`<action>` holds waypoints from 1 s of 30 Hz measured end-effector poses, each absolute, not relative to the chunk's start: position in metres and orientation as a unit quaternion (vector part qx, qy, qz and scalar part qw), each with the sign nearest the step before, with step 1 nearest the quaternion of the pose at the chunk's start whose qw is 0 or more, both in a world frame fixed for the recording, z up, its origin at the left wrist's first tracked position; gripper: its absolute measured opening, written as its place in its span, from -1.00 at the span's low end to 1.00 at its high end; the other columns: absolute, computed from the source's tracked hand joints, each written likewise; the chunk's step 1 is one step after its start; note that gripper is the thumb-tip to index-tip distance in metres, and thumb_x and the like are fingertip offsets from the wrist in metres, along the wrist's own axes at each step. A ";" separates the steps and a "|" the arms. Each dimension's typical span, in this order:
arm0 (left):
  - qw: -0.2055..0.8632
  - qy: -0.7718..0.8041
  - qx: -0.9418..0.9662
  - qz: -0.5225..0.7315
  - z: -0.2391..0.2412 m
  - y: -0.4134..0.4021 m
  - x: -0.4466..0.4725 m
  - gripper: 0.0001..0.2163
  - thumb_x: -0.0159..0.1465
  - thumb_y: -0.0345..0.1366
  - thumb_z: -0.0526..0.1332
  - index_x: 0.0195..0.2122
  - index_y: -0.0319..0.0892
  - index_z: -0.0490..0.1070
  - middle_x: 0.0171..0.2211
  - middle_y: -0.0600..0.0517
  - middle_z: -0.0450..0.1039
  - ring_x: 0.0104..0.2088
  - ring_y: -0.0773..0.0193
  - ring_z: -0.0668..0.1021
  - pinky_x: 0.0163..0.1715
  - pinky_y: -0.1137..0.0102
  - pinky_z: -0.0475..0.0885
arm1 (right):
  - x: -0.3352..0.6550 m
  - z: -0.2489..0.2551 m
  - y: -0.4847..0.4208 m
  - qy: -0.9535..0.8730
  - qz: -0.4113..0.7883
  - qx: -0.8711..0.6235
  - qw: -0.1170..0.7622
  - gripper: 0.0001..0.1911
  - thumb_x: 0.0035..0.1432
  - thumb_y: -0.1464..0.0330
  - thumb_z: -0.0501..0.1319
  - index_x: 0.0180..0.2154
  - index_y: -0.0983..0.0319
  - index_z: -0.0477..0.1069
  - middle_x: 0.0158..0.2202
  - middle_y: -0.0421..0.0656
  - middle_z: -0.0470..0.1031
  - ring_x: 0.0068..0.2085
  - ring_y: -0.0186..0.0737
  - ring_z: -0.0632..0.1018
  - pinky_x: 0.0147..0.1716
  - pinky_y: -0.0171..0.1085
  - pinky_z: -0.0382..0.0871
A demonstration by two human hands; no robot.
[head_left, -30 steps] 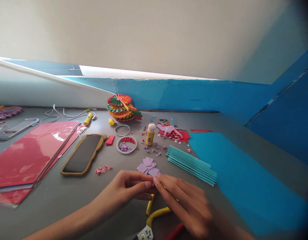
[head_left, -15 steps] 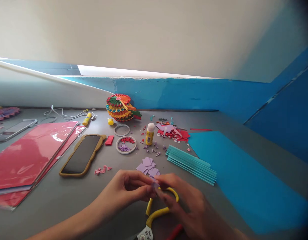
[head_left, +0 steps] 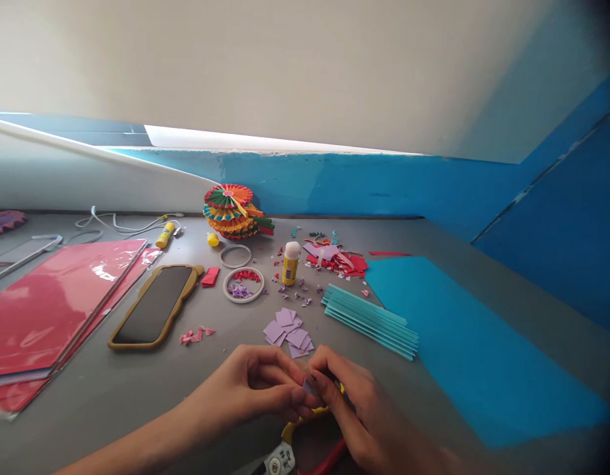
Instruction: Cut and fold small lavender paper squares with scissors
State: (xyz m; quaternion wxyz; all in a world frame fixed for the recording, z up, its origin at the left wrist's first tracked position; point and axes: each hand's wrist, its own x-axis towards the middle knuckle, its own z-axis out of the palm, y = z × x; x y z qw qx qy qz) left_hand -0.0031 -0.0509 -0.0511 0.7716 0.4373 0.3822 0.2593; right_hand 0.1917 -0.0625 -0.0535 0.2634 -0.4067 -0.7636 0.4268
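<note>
1. Hands: your left hand (head_left: pixel 252 386) and right hand (head_left: pixel 357 412) are together, low in view, with your fingertips (head_left: pixel 299 396) pinching a small lilac paper piece (head_left: pixel 310 387) between them. Its exact shape is too small to tell.
2. You hold that piece up off the grey table (head_left: pixel 111 422), just in front of a loose pile of lilac paper squares (head_left: pixel 287 333), which lies on the table.
3. Under your hands: scissors (head_left: pixel 279 460) with yellow and red handles, partly hidden by your fingers.
4. Right of the pile: pleated teal paper strips (head_left: pixel 371 322) lie beside a flat blue paper sheet (head_left: pixel 463 336), touching or nearly so.
5. Left of the pile: small pink folded paper bits (head_left: pixel 196 335), then a phone in a tan case (head_left: pixel 153 307), then red paper sheets in plastic (head_left: pixel 52 303).
6. Further ahead: a white ring (head_left: pixel 243 285) holds red and lilac folded bits, with a bare ring (head_left: pixel 235 256) behind it. A glue stick (head_left: pixel 291 262) stands upright near red paper scraps (head_left: pixel 337 262).
7. Back by the wall: a stacked, multicoloured paper rosette (head_left: pixel 233 212), with a second glue stick (head_left: pixel 165 235) lying to its left.
</note>
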 end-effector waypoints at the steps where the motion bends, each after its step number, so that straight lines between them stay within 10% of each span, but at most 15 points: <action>1: 0.773 0.381 0.437 0.259 -0.051 -0.051 -0.003 -0.79 0.11 -0.26 0.38 -0.30 -0.29 0.51 -0.32 -0.10 0.62 -0.27 0.20 0.62 -0.19 0.36 0.47 | 0.192 -0.055 -0.062 -0.763 0.430 -0.406 0.260 -0.76 0.37 0.37 -0.09 -0.33 0.21 0.25 -0.37 -0.17 0.43 -0.37 -0.29 0.45 -0.37 -0.36 0.34; 30: 0.677 0.407 0.548 0.277 -0.051 -0.051 -0.007 -0.75 0.23 -0.15 0.24 -0.23 -0.26 0.47 -0.29 -0.06 0.58 -0.22 0.16 0.60 -0.16 0.34 0.48 | 0.203 -0.057 -0.055 -0.816 0.365 -0.351 0.279 -0.77 0.29 0.58 0.00 -0.14 0.21 0.33 -0.26 -0.17 0.41 -0.26 -0.27 0.45 -0.25 -0.31 0.35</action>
